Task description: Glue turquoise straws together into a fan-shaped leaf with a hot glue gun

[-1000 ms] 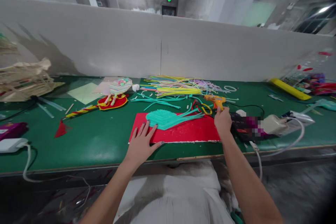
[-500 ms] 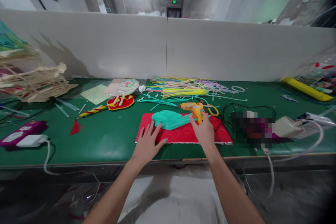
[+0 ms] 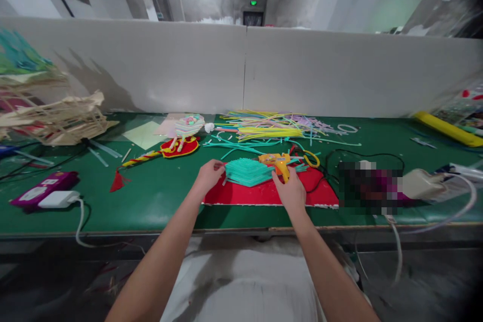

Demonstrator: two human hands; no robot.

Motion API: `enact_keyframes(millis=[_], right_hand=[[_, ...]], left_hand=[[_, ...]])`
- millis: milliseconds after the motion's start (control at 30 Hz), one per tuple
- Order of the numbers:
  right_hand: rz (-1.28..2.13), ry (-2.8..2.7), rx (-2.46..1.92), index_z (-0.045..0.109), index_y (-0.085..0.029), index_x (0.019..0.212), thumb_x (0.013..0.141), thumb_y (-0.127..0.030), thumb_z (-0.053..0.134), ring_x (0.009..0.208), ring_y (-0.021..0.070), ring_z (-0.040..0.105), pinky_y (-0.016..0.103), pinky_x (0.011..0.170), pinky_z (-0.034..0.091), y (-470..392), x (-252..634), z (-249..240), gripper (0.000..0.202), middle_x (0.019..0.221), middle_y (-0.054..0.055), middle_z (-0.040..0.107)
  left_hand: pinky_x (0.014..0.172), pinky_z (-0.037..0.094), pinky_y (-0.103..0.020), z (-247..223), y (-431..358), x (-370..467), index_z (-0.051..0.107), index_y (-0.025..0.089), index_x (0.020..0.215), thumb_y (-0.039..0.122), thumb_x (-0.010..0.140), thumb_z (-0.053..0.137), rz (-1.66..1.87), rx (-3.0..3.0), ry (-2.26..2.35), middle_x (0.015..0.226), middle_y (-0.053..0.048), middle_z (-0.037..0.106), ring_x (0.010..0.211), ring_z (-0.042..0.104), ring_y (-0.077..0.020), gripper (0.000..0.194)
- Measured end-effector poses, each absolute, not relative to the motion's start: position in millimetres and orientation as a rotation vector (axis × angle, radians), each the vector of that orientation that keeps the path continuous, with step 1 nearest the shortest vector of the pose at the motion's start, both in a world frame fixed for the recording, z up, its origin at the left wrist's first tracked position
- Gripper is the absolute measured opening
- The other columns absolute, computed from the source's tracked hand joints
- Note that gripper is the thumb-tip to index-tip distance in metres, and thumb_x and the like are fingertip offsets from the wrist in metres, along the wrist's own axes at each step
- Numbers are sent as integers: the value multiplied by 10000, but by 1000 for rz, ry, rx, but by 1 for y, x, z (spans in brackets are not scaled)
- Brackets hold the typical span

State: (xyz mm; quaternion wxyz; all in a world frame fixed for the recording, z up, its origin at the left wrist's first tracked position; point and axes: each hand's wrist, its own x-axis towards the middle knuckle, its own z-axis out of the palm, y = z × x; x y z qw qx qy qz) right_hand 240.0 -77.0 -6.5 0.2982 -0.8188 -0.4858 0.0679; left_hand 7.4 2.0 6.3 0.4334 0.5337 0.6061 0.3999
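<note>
A teal diamond-shaped piece [image 3: 249,172] made of rows of strips lies on a red board [image 3: 260,195]. My left hand [image 3: 210,176] is at the piece's left end, its fingers curled together; what they hold, if anything, is too small to name. At the right end of the piece, my right hand [image 3: 290,188] has its fingers around the handle of a yellow-orange glue gun [image 3: 274,159], whose nozzle points left over the teal piece. Yellow-handled scissors [image 3: 311,159] lie just behind the glue gun.
Colored pipe cleaners [image 3: 267,128] are heaped behind the board. A striped figure [image 3: 188,126] and a tasselled red-yellow item [image 3: 180,147] lie left of them. Further left are a wooden-stick model [image 3: 56,118] and a purple box [image 3: 47,191]. A yellow bar [image 3: 449,129] lies right.
My left hand has gone from lying spread on the teal piece and board to curled fingers at the piece's left end. The view has shifted slightly. My right hand remains at the glue gun.
</note>
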Motion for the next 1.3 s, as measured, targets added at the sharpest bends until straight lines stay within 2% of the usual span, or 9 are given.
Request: enact_keyframes(millis=[100, 333, 400, 533, 700, 833, 967, 1100, 1300], right_hand=[[166, -1302, -2203, 478, -221, 1172, 818, -553, 470, 851, 229, 634, 273, 609, 384, -77, 239, -6, 485, 1012, 70, 663], [208, -1318, -2216, 467, -224, 1187, 830, -557, 447, 862, 218, 628, 265, 616, 388, -78, 238, -3, 488, 1027, 64, 649], [218, -1315, -2220, 463, -224, 1195, 831, -561, 441, 862, 217, 628, 266, 622, 393, -78, 239, -3, 496, 1020, 62, 648], [217, -1324, -2203, 457, -215, 1218, 838, -551, 438, 881, 213, 625, 266, 649, 404, -78, 239, -4, 508, 1016, 71, 644], [209, -1321, -2188, 462, -206, 1212, 844, -544, 430, 878, 219, 626, 272, 648, 409, -78, 240, -5, 500, 1034, 82, 640], [216, -1324, -2188, 463, -194, 1204, 847, -538, 425, 883, 220, 623, 273, 647, 414, -77, 240, -5, 497, 1063, 97, 632], [237, -1305, -2185, 456, -197, 1213, 844, -540, 424, 882, 211, 622, 270, 656, 416, -77, 240, -4, 504, 1068, 94, 630], [262, -1281, -2189, 453, -205, 1218, 839, -558, 416, 892, 214, 623, 268, 657, 411, -78, 241, -4, 519, 1041, 86, 643], [281, -1288, -2194, 461, -200, 1209, 844, -542, 412, 888, 231, 626, 273, 639, 405, -77, 241, -3, 502, 1074, 95, 638]], left_hand=[[654, 520, -266, 7, 6, 19, 541, 131, 788, 119, 751, 612, 998, 1128, 1446, 713, -26, 600, 614, 605, -122, 81], [592, 493, -189, 19, -1, 26, 517, 106, 1013, 119, 747, 657, 1024, 943, 1326, 634, 0, 591, 536, 571, -70, 300], [517, 454, -167, 22, 0, 29, 548, 97, 962, 130, 717, 691, 995, 915, 1285, 577, 10, 573, 492, 538, -64, 286], [409, 371, -170, 26, 2, 34, 598, 104, 725, 165, 641, 750, 928, 922, 1219, 488, 29, 530, 414, 473, -60, 183], [498, 445, -194, 30, 0, 36, 649, 119, 653, 193, 623, 750, 773, 1070, 1106, 554, -1, 624, 503, 562, -96, 129], [524, 481, -203, 28, 3, 35, 674, 134, 697, 218, 631, 750, 715, 1140, 1086, 558, -1, 642, 548, 602, -120, 131], [677, 549, -252, 22, 11, 32, 689, 132, 803, 219, 645, 750, 718, 1061, 1061, 746, -49, 718, 689, 665, -153, 190], [649, 567, -288, 13, 17, 33, 675, 134, 894, 285, 660, 753, 788, 991, 1049, 790, -64, 724, 672, 669, -165, 290], [671, 554, -226, 4, 18, 45, 680, 130, 878, 284, 619, 789, 806, 946, 1040, 855, -79, 732, 754, 685, -165, 320]])
